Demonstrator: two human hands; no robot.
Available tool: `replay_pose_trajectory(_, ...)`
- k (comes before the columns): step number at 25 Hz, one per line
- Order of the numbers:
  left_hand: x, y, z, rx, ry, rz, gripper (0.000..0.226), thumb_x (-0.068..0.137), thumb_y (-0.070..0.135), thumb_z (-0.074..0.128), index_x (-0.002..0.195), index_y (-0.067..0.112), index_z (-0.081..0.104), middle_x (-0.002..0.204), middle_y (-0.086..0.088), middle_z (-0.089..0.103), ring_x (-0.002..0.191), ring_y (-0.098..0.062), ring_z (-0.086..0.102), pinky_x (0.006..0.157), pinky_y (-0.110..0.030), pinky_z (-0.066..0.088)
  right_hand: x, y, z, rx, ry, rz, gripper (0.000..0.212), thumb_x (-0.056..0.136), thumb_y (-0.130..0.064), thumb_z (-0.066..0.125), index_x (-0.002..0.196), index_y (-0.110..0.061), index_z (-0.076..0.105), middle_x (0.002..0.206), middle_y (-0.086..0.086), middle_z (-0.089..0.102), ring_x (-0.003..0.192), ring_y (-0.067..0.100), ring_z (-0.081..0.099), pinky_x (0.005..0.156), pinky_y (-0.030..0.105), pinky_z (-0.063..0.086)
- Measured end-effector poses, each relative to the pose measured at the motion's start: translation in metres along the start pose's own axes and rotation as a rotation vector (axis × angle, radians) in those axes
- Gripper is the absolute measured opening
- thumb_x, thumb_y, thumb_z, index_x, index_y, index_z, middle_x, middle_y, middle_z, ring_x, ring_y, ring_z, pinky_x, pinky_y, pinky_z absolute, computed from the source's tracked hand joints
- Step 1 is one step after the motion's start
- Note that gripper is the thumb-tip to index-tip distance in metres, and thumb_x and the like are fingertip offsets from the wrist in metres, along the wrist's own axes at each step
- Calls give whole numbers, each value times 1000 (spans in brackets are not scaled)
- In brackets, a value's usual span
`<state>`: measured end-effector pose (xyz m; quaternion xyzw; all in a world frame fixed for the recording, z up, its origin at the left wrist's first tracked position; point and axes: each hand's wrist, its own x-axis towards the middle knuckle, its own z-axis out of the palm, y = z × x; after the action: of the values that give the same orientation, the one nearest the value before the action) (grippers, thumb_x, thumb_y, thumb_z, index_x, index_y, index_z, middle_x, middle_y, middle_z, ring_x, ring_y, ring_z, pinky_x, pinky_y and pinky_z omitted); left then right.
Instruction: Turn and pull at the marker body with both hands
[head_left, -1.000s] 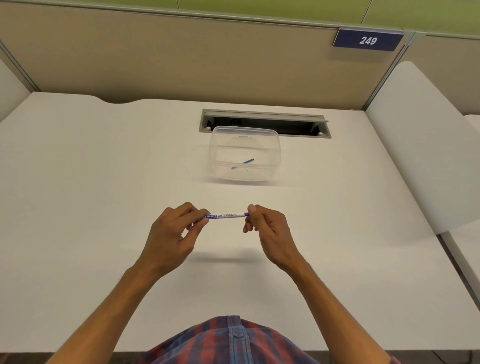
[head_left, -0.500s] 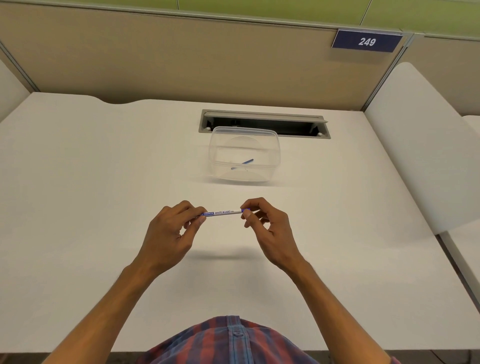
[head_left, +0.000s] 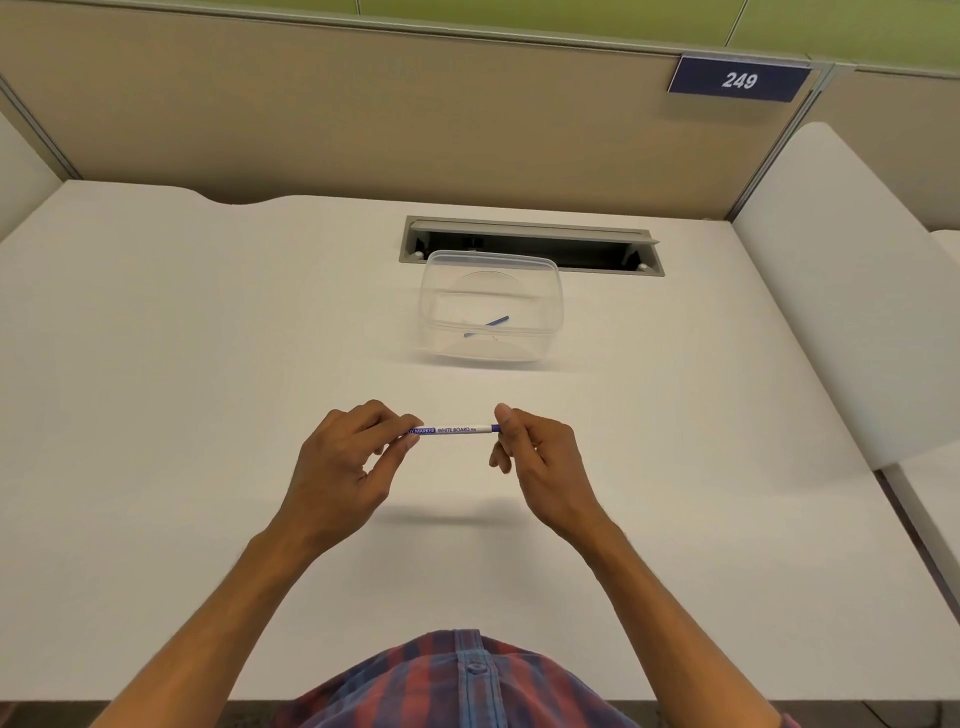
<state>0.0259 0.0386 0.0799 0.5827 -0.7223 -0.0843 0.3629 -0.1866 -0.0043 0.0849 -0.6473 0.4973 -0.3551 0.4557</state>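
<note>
The whiteboard marker (head_left: 453, 430) is still pinched level at frame centre by left hand (head_left: 343, 467) and right hand (head_left: 537, 462); the right fingers have been regripped.

Two hands are counted, left hand (head_left: 343, 467) and right hand (head_left: 540, 462); one whiteboard marker (head_left: 453, 430), one clear container (head_left: 491, 306), one blue cap (head_left: 487, 327), one number plate (head_left: 739, 79).

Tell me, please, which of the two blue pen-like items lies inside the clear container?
The small all-blue piece lies in the clear container; the whiteboard marker is held in both hands.
</note>
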Motion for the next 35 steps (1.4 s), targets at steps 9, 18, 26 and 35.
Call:
replay_pose_trajectory(9, 1, 0, -2, 17, -10, -15, 22, 94, 30, 49, 97, 19, 68, 76, 17, 48, 68, -4, 45, 65, -23, 36, -4, 4, -1, -82, 10, -106, 9, 96, -34, 51, 90, -28, 55, 79, -8, 65, 73, 13, 65, 62, 15, 39)
replay_pose_trajectory(18, 1, -1, -5, 53, -36, -17, 24, 96, 36, 48, 95, 22, 67, 76, 17, 45, 62, -11, 41, 61, -25, 36, -3, 0, 0, -121, -31, -123, 16, 99, -32, 45, 86, -27, 53, 73, -5, 63, 71, 13, 62, 68, 32, 48)
replay_pose_trajectory(26, 2, 1, -4, 54, -55, 19, 19, 95, 35, 51, 95, 24, 67, 81, 16, 52, 61, -12, 46, 60, -27, 38, -2, -6, -2, 24, -30, 22, 52, 101, -40, 46, 55, -18, 54, 57, 8, 57, 56, 22, 45, 56, 22, 34)
replay_pose_trajectory(35, 5, -3, -8, 53, -92, -36, 25, 94, 42, 46, 94, 26, 65, 75, 20, 45, 60, -6, 46, 55, -21, 36, -3, 0, -2, -113, 18, -114, 6, 96, -31, 56, 91, -34, 58, 85, -19, 63, 78, 13, 65, 59, 13, 35)
